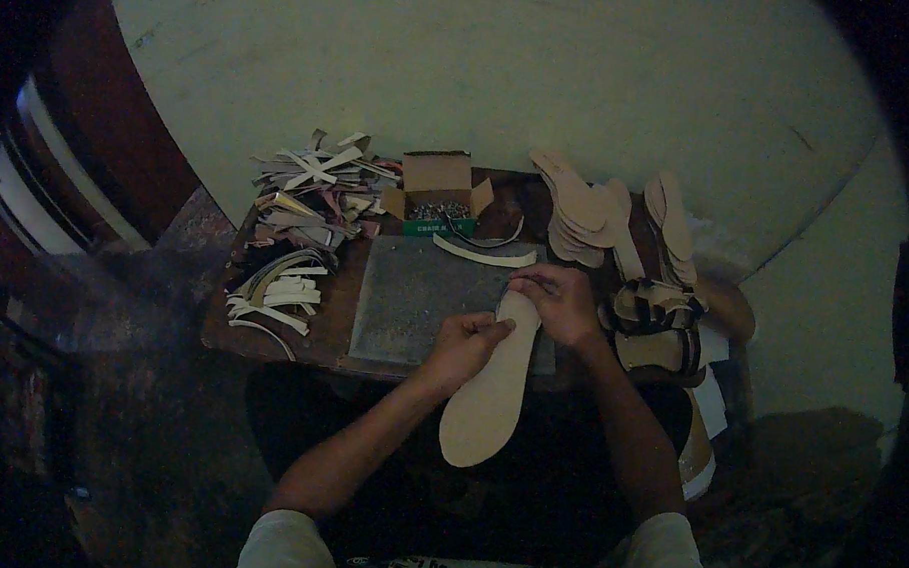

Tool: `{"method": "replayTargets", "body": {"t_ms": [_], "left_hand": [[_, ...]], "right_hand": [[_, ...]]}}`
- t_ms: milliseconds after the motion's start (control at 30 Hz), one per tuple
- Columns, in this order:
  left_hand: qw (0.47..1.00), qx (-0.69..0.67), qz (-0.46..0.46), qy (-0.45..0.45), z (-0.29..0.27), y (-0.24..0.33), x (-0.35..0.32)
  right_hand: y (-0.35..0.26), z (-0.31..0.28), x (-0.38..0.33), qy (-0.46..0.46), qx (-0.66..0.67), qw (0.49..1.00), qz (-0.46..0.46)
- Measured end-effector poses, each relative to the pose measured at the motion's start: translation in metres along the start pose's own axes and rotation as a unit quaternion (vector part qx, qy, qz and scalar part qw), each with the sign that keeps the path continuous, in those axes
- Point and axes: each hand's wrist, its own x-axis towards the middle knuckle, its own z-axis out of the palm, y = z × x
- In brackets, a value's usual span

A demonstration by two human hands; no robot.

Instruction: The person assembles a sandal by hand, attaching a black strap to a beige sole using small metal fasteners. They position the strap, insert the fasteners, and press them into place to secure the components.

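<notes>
A tan shoe insole (491, 395) lies lengthwise between my hands, its far tip resting on a grey stone slab (404, 292) and its near end hanging over my lap. My left hand (464, 344) grips the insole's left edge. My right hand (562, 303) is closed over the insole's far tip, fingers curled on it. A curved pale strap piece (481, 250) lies on the slab just beyond my right hand.
An open cardboard box of small tacks (437, 198) stands behind the slab. A heap of cut strips (301, 229) fills the left of the small wooden bench (338, 320). Stacked insoles (587, 214) and sandal parts (658, 326) lie at the right. A pale wall rises behind.
</notes>
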Motion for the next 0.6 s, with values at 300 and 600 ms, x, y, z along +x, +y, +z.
{"method": "replayTargets", "body": {"t_ms": [300, 600], "left_hand": [[1.0, -0.021, -0.013, -0.011, -0.003, -0.006, 0.004], [0.999, -0.025, -0.015, -0.015, 0.0, 0.005, -0.001]], "right_hand": [[-0.007, -0.003, 0.001, -0.032, 0.028, 0.999, 0.029], [-0.007, -0.007, 0.003, -0.033, 0.038, 0.998, 0.037]]}}
